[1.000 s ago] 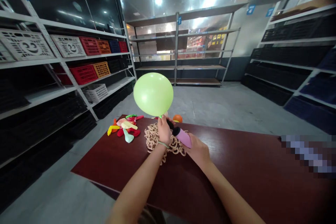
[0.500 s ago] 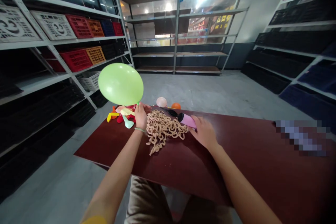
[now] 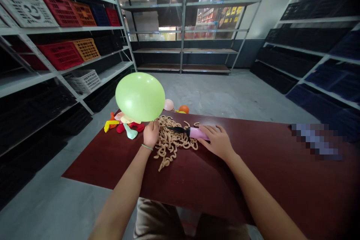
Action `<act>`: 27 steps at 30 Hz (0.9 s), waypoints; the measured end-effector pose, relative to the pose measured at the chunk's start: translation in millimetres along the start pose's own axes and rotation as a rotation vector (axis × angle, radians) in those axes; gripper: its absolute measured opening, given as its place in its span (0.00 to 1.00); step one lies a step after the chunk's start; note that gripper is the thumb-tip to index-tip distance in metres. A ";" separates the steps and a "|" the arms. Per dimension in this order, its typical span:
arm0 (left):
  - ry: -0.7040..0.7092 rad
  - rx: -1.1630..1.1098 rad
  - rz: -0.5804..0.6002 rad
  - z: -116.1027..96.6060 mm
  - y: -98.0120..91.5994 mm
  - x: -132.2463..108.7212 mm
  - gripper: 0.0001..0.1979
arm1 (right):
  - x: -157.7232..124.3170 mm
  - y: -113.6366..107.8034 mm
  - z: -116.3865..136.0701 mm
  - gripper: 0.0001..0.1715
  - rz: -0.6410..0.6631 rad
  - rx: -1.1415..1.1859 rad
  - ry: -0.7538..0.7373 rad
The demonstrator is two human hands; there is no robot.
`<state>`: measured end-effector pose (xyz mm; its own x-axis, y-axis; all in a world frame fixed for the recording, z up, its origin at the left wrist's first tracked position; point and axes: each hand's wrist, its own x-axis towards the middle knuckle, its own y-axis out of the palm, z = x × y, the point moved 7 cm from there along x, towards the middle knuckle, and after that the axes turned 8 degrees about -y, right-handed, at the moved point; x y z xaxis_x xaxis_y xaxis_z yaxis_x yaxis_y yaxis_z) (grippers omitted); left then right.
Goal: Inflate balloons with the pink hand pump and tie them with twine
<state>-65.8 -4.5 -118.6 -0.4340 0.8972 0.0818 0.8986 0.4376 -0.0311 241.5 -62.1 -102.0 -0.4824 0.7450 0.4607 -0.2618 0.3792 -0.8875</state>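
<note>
A blown-up light green balloon (image 3: 140,96) stands above the table, its neck pinched in the closed fingers of my left hand (image 3: 151,134). My right hand (image 3: 217,140) is around the rear end of a pink balloon pump (image 3: 197,133), thumb on the near side and fingers over the top. The pump's black nozzle (image 3: 178,130) points left across a heap of tan, curly rope-like strands (image 3: 171,144). Left of my left hand lie several limp balloons, among them a mint green balloon (image 3: 131,131) and a yellow balloon (image 3: 110,125).
A dark red table (image 3: 258,157) stretches in front of me. Beyond its far edge are a pale pink balloon (image 3: 168,104) and an orange balloon (image 3: 183,109). A blurred-out object (image 3: 315,140) lies at the right. Shelves with plastic crates (image 3: 63,56) line the left side.
The view has tilted down and turned slightly. My left hand and the green balloon have come nearer to the pump. The pump's nozzle has come lower, over the tan heap.
</note>
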 end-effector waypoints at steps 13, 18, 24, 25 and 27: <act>0.313 0.834 0.349 -25.8 33.6 -21.0 0.14 | 32.1 -39.7 43.4 0.35 -0.292 -0.201 -0.194; 0.392 1.127 0.463 -28.6 40.8 -32.1 0.20 | 84.1 -50.4 101.7 0.37 -0.139 -0.299 -0.493; 0.435 1.166 0.502 -27.9 46.2 -36.3 0.21 | 131.7 -20.3 115.2 0.37 0.116 -0.265 -0.615; 0.434 1.160 0.499 -27.7 46.8 -35.8 0.21 | 135.7 -14.2 110.5 0.36 0.127 -0.265 -0.594; 0.429 1.147 0.488 -27.1 47.8 -34.6 0.21 | 139.8 -3.7 101.5 0.34 0.137 -0.266 -0.559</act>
<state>-6.1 -16.2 -96.0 0.1626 0.9791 0.1221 0.3002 0.0688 -0.9514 90.1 -15.0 -33.1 -0.8792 0.4248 0.2159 0.0150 0.4776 -0.8784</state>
